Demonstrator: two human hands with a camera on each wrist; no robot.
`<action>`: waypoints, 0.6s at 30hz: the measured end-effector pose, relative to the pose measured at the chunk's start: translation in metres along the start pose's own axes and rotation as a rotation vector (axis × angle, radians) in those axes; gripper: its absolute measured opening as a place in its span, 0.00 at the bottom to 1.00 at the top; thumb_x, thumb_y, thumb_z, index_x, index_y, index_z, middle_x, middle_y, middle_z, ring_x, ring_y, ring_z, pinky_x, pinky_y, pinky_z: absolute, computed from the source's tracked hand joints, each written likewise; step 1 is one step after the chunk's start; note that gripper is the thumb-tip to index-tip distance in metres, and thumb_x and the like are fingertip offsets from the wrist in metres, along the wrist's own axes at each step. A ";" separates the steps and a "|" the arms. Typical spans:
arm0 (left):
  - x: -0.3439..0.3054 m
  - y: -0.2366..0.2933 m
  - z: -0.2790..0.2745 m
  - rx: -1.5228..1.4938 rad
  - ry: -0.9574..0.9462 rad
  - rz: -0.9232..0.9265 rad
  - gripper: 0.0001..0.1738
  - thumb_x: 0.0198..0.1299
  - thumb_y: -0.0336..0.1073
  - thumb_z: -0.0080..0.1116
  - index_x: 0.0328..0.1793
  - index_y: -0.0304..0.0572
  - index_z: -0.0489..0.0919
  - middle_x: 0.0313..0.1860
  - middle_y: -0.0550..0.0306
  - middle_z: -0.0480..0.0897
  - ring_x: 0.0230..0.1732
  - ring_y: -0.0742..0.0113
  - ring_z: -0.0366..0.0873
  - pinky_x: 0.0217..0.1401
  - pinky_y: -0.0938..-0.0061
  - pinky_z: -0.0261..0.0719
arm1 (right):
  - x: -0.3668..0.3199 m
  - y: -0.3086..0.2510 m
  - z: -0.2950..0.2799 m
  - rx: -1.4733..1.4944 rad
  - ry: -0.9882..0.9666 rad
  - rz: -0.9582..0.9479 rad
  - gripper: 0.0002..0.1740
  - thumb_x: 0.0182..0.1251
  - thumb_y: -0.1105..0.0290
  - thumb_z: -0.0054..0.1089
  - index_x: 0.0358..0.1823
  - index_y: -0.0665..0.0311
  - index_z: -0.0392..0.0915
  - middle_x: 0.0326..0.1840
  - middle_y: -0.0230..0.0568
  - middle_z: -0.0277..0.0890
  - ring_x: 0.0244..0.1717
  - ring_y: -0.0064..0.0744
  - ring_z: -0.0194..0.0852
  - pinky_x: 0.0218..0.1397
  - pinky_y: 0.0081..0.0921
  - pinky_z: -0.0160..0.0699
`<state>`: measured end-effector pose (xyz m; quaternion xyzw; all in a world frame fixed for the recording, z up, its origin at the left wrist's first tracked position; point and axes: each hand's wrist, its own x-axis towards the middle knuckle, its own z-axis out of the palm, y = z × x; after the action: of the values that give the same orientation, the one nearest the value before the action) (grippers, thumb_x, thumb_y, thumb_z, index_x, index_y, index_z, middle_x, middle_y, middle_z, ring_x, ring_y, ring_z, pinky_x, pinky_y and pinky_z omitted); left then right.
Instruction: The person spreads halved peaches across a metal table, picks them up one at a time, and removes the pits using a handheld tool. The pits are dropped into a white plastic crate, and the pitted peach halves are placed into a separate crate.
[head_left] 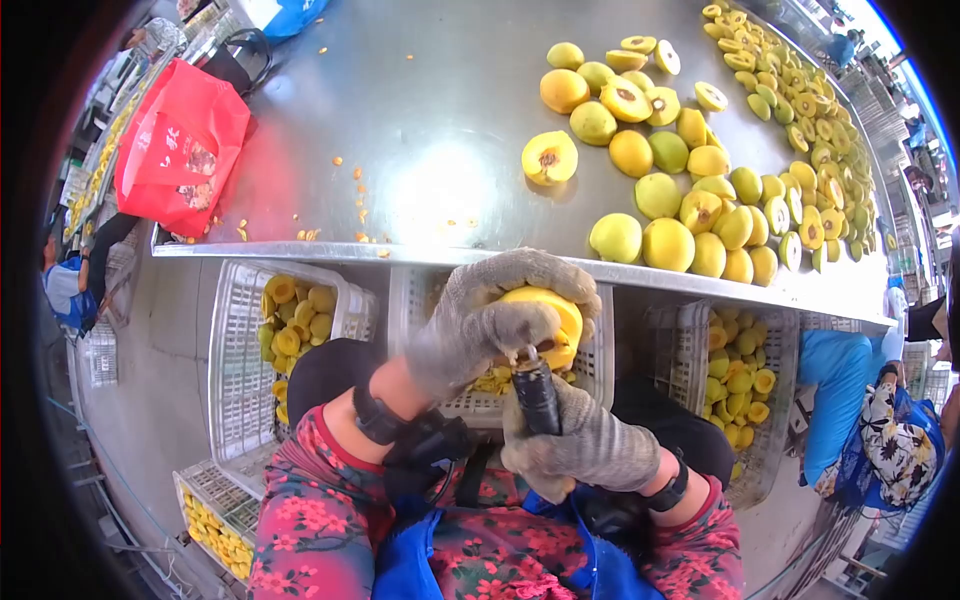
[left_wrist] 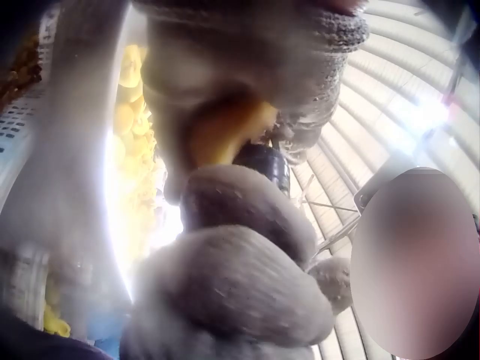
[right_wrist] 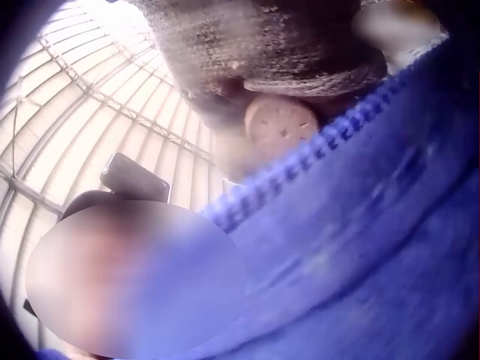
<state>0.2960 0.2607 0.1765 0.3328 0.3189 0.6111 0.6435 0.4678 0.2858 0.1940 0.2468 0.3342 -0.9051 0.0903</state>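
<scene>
In a grey knitted glove, the left hand (head_left: 490, 315) grips a yellow fruit (head_left: 560, 325) above a crate at the person's lap, fingers curled over its top. The gloved right hand (head_left: 580, 440) holds a tool by its black handle (head_left: 537, 398), with the metal end touching or close to the fruit's underside. In the left wrist view the fruit (left_wrist: 229, 135) and the black handle (left_wrist: 262, 163) show partly between gloved fingers. The right wrist view shows the glove (right_wrist: 262, 52) round the handle's round end (right_wrist: 281, 126); the tool's tip is hidden there.
A metal table (head_left: 400, 130) bears whole and halved yellow fruit (head_left: 630, 153) on the right and a red bag (head_left: 185, 150) at left. Crates of fruit halves (head_left: 225, 400) stand on both sides below its edge. Another person (head_left: 890, 430) is at far right.
</scene>
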 end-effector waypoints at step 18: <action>-0.040 0.066 -0.032 0.267 0.407 0.304 0.25 0.62 0.52 0.55 0.51 0.37 0.76 0.44 0.48 0.80 0.44 0.58 0.80 0.40 0.64 0.84 | 0.028 0.033 -0.055 -1.894 0.587 0.162 0.20 0.56 0.73 0.55 0.51 0.62 0.65 0.43 0.53 0.75 0.43 0.51 0.80 0.41 0.41 0.80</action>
<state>0.2297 0.2242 0.2120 0.3293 0.4656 0.7072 0.4178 0.4755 0.2970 0.1251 0.3091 0.9102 -0.1587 0.2253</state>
